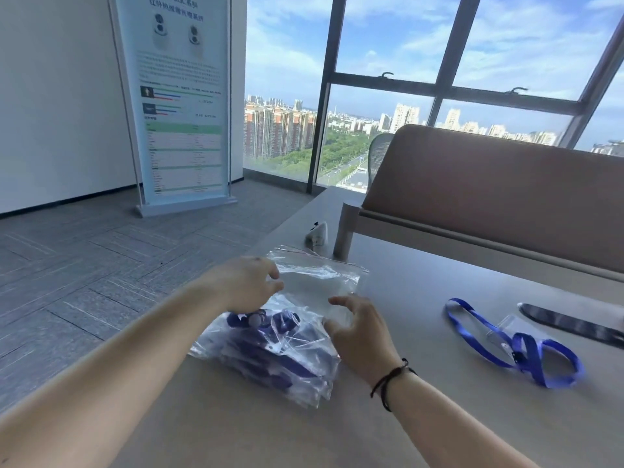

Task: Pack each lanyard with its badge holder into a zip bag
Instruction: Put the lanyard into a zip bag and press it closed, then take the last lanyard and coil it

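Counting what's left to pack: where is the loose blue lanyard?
In the head view, the loose blue lanyard lies on the table's right side with a clear badge holder, right of the right hand.

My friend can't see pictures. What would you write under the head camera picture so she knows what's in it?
Two bare hands, left hand and right hand, handle an empty clear zip bag above a pile of bagged blue lanyards on a grey table. An unpacked blue lanyard with its badge holder lies to the right, before a big window showing a city.
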